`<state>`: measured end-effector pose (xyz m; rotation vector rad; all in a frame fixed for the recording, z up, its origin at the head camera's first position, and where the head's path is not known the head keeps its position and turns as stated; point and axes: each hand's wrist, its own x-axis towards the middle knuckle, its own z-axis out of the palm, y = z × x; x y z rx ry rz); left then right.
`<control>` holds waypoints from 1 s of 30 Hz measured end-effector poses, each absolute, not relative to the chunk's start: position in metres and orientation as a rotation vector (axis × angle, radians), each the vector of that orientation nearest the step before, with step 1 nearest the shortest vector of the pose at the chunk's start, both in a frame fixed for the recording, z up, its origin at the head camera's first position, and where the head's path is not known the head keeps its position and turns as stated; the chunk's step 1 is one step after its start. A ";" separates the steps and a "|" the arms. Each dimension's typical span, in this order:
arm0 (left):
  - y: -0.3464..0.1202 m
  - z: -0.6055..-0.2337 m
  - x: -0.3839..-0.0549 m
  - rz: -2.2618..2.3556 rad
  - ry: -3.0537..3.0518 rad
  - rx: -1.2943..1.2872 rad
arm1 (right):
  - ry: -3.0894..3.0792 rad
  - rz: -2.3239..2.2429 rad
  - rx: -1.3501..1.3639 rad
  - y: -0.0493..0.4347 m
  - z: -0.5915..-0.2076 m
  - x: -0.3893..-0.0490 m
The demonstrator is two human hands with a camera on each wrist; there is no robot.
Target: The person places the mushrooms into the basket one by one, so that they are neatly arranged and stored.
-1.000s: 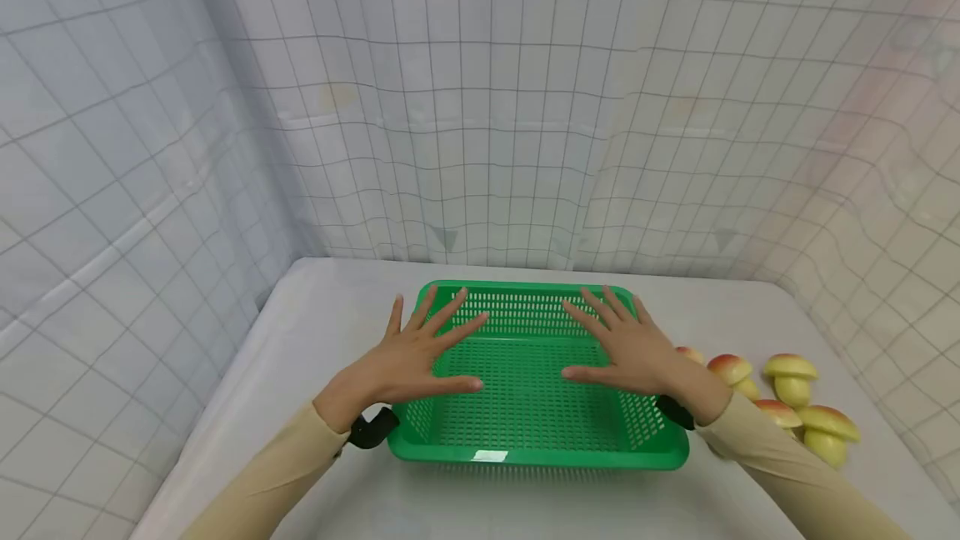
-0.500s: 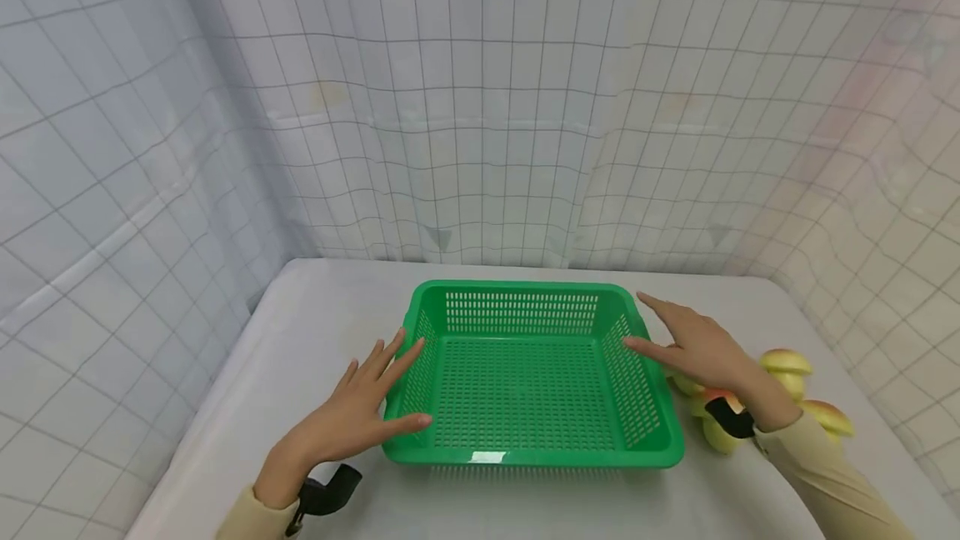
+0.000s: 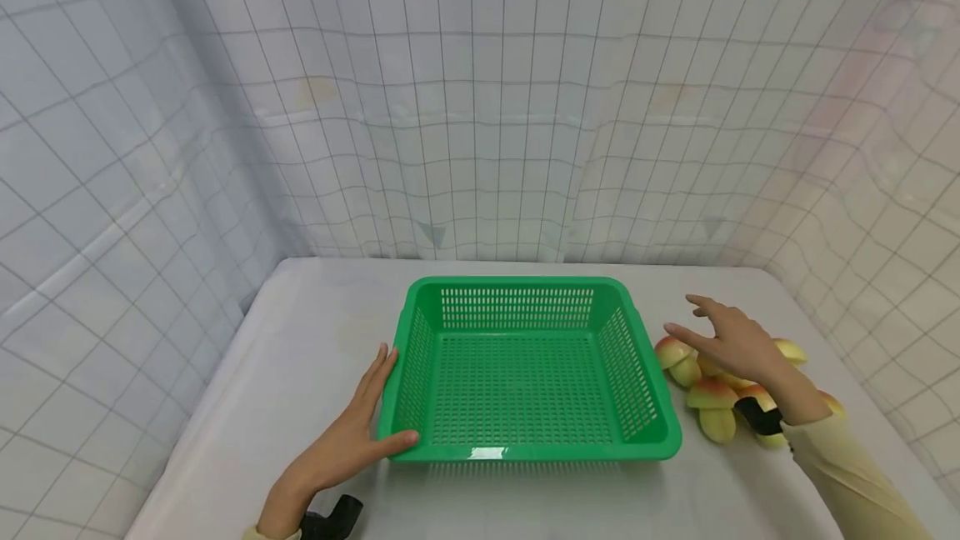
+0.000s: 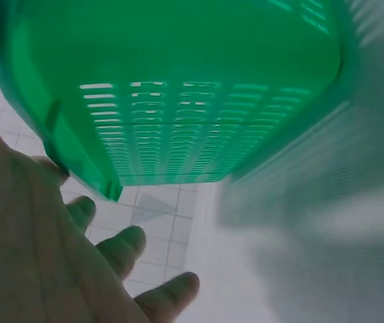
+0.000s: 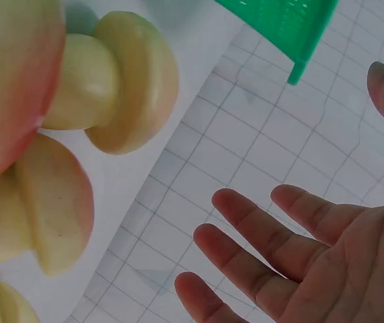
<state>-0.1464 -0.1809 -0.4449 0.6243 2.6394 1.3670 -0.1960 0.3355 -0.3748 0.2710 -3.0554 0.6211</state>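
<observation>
At far left, white grid-lined sheeting point(image 3: 90, 190), hung down to a white-covered table point(image 3: 322, 315). Next, at the near edge, a black wrist-worn device point(image 3: 330, 519) and, just beyond, a left hand point(image 3: 341, 442): unclenched and holding nothing, angled forward and inward, fingers straight along the outside of the left rim of a green basket point(image 3: 517, 390), thumb swung wide across the near-left corner. Firm contact there hard to confirm, even from the left wrist. At centre, the basket itself: rectangular, perforated, upright on the table. To its right, a right hand point(image 3: 738, 344), back turned up, raised over a cluster of toy mushrooms point(image 3: 712, 395) with red-tinged yellow caps: nothing in its grasp, thumb and fingers parted, fingers gently bent and pointed toward the basket, apart from the mushrooms in the right wrist view. At far right, a beige sleeve point(image 3: 847, 473), slanting in from the lower corner.
</observation>
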 end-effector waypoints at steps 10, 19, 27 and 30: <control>-0.178 -0.467 -0.146 1.689 2.430 0.631 | -3.103 0.467 0.295 0.343 -0.394 -0.207; -0.176 -0.471 -0.146 1.732 2.439 0.643 | -3.187 0.307 0.334 0.341 -0.403 -0.215; -0.174 -0.471 -0.144 1.763 2.412 0.543 | -3.213 0.241 0.370 0.333 -0.408 -0.217; -0.173 -0.471 -0.144 1.798 2.371 0.513 | -3.216 0.228 0.373 0.332 -0.411 -0.219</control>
